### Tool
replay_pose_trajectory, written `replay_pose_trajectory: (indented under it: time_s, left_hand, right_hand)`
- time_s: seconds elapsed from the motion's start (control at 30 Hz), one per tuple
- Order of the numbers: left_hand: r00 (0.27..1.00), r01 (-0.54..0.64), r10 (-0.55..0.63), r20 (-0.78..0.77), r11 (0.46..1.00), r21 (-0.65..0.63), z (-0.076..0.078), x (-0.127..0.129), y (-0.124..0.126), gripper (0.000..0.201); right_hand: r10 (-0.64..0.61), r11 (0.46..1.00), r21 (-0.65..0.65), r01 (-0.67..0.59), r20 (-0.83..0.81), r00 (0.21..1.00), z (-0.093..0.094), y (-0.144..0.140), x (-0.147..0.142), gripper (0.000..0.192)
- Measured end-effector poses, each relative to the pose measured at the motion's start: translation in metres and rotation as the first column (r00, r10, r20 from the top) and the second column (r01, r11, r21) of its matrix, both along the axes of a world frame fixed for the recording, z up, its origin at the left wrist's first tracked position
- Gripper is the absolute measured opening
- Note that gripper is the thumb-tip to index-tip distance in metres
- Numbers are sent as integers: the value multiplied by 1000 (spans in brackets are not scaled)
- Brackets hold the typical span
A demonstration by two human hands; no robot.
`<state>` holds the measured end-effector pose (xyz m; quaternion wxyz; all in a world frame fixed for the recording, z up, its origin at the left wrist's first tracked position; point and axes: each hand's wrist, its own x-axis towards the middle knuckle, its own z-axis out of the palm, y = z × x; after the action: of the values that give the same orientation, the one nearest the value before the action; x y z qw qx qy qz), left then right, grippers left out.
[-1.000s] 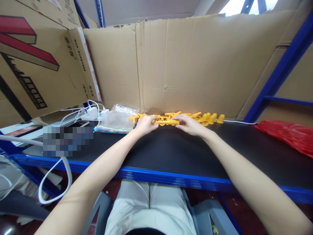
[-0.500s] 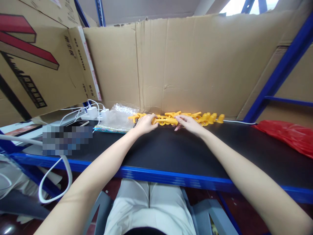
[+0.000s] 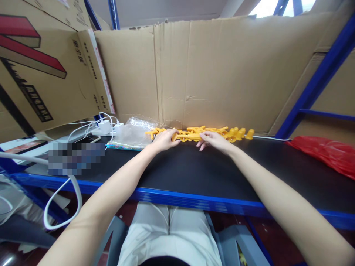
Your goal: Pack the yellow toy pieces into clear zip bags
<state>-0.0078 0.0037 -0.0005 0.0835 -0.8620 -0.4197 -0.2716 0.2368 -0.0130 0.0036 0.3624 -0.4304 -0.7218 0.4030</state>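
Observation:
A long yellow plastic piece point(image 3: 191, 136) lies crosswise between my hands, its exact kind too small to make out. My left hand point(image 3: 165, 140) is closed around its left end. At the other end, my right hand point(image 3: 211, 139) pinches the piece between thumb and forefinger, with the lower fingers curled loosely. Just behind, a row of similar yellow plastic parts point(image 3: 199, 129) runs along the foot of the cardboard. Yellow cup-shaped parts point(image 3: 240, 133) stand at the right of that row. Some small dark metal bits point(image 3: 154, 137) show beside my left hand.
A clear plastic bag point(image 3: 133, 133) lies left of my hands, near white chargers point(image 3: 104, 127) with cables and a phone point(image 3: 90, 139). A cardboard sheet point(image 3: 227, 74) rises behind the black shelf top point(image 3: 194, 170). Red plastic bag point(image 3: 324, 153) at right; blue shelf edge point(image 3: 194, 201) in front.
The yellow piece and both hands stay almost in place. My right hand has shifted very slightly, with its lower fingers opening a little.

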Motion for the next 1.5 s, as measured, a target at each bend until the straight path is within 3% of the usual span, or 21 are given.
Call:
replay_pose_trajectory:
  time_s: [0.17, 0.37, 0.5, 0.67, 0.8, 0.93, 1.1, 1.27, 1.5]
  left_hand:
    - [1000, -18, 18, -8, 1000, -9, 0, 0, 0, 37]
    - [1000, -13, 13, -3, 1000, 4, -2, -1, 3, 38]
    - [1000, -4, 4, 6, 1000, 1, -2, -1, 2, 38]
    - [999, -32, 32, 12, 999, -26, -1, 1, -1, 37]
    - [999, -42, 42, 16, 999, -35, -1, 1, 0, 38]
    - [999, -48, 48, 23, 999, -15, -1, 1, 1, 40]
    - [999, -45, 46, 15, 999, -19, -1, 1, 0, 40]
    - [999, -42, 43, 28, 999, -23, -1, 2, 0, 39]
    - [997, -64, 64, 50, 998, 4, -2, 2, 0, 39]
  right_hand:
    - [2, 999, -38, -3, -35, 999, -2, -1, -2, 31]
    - [86, 995, -43, -90, -80, 993, -5, 1, 3, 43]
    - [37, 999, -29, -38, -55, 998, -3, 0, 0, 28]
    - [-44, 999, -24, 43, -37, 998, -3, 1, -2, 39]
    - [2, 1000, -28, -4, -60, 998, -5, 1, 0, 37]
    - [26, 999, -21, -28, -104, 994, -7, 2, 2, 52]
    - [-18, 1000, -5, 17, -38, 999, -4, 1, -1, 33]
    - [-72, 997, -1, 72, -11, 997, -2, 0, -3, 37]
    - [10, 1000, 31, -7, -97, 995, -4, 2, 1, 51]
